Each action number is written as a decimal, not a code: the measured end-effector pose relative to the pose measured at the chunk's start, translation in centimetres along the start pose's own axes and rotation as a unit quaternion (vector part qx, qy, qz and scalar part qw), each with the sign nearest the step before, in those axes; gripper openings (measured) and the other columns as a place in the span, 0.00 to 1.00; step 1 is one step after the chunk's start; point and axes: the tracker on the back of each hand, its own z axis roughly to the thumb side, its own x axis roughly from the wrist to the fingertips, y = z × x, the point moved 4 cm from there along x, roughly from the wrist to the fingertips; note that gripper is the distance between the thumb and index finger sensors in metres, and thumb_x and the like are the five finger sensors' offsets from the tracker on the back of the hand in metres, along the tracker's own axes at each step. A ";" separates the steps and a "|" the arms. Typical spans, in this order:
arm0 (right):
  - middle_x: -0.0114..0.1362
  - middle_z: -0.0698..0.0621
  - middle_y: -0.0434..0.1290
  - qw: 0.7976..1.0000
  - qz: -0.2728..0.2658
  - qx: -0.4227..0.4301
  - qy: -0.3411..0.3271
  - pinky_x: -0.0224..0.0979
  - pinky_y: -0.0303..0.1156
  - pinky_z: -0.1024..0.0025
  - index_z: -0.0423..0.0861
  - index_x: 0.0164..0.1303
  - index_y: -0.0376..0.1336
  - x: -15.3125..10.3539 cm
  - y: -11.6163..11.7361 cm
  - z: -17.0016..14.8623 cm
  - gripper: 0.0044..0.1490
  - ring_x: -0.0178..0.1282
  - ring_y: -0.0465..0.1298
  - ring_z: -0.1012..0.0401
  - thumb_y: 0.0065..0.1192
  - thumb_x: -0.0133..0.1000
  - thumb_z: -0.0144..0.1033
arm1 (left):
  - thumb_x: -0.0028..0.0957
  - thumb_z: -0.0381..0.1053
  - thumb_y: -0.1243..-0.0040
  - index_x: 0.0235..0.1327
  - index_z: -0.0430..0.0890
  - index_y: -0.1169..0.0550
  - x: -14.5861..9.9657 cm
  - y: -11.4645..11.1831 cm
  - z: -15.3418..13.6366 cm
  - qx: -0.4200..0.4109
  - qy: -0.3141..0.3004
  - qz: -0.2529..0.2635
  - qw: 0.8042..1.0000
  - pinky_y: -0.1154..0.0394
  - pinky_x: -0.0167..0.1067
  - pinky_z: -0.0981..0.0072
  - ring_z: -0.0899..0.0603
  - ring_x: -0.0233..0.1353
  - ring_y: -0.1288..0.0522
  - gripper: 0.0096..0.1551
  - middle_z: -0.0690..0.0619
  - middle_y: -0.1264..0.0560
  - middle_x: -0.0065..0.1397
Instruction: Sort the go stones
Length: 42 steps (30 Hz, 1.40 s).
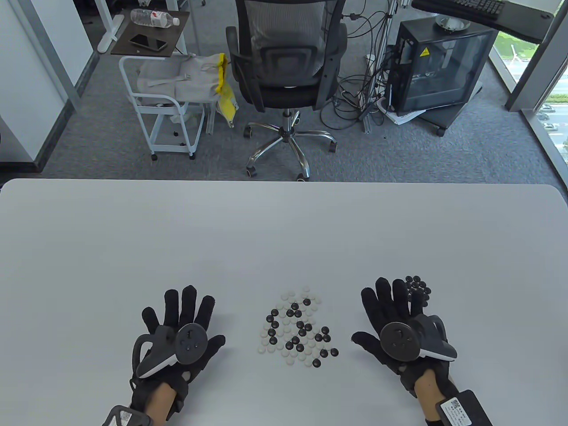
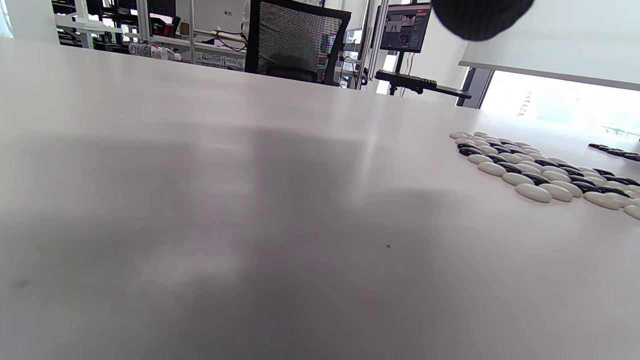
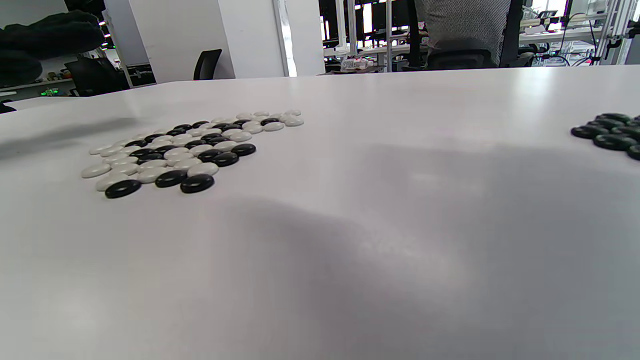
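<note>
Spreading fingers (image 1: 188, 306) wide, both hands flat, holding nothing

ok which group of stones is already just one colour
The small cluster of black stones by the right hand, just past its fingertips. It is all black, while the larger pile between the two hands still mixes black and white.

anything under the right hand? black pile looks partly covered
Partly. The right hand hovers open, its fingertips overlapping the near edge of the black stone pile in the table view. The right wrist view shows bare table and shadow beneath; the covered stones cannot be counted.
</note>
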 end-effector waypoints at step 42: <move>0.80 0.17 0.24 0.996 -0.004 0.076 0.035 0.61 0.24 0.14 0.27 0.85 0.28 -0.8 0.4 -2.9 0.57 0.72 0.22 0.23 0.41 0.68 0.55 | 0.63 0.64 0.52 0.77 0.57 0.25 17.9 6.3 12.5 -0.070 -0.044 -0.290 0.953 0.75 0.56 0.16 0.26 0.78 0.76 0.31 0.40 0.68 0.87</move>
